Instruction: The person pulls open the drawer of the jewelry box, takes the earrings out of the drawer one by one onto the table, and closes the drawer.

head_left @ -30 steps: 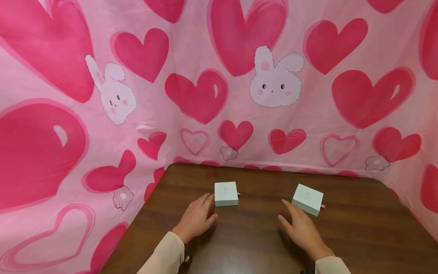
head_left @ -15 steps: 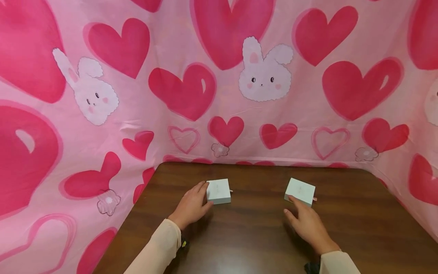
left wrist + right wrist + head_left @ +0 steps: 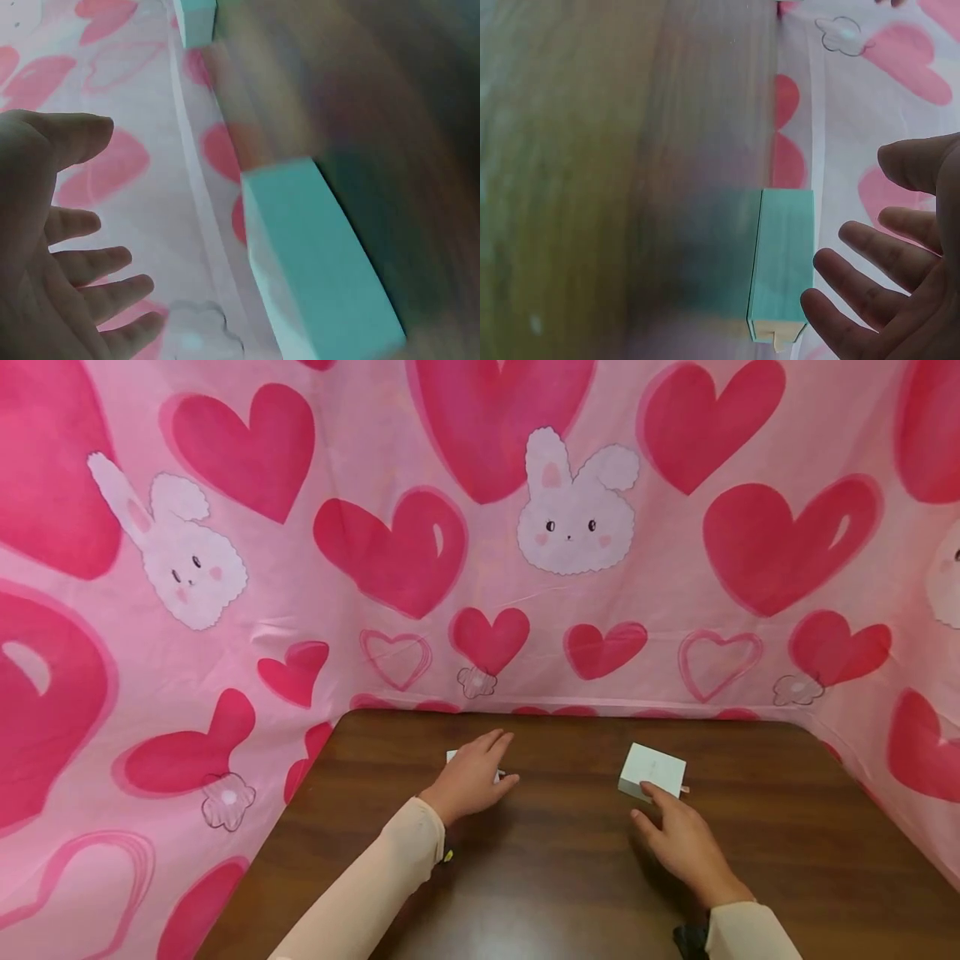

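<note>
Two small pale mint-white boxes lie on the wooden table in the head view. My left hand hovers in front of the left box and hides most of it. In the left wrist view its fingers are spread and relaxed, apart from the mint side of that box. My right hand is at the near edge of the right box, which has a small ribbon tab on its right side. Its fingers are extended and hold nothing; whether the index fingertip touches the box I cannot tell.
A brown wooden table with rounded far corners carries both boxes. Pink cloth printed with hearts and rabbits hangs behind it and along both sides. Bare wood separates the two boxes.
My left hand has moved from the left box's left side to the right, across its front. My right hand has come closer to the right box's near edge. The head view has shifted slightly.
</note>
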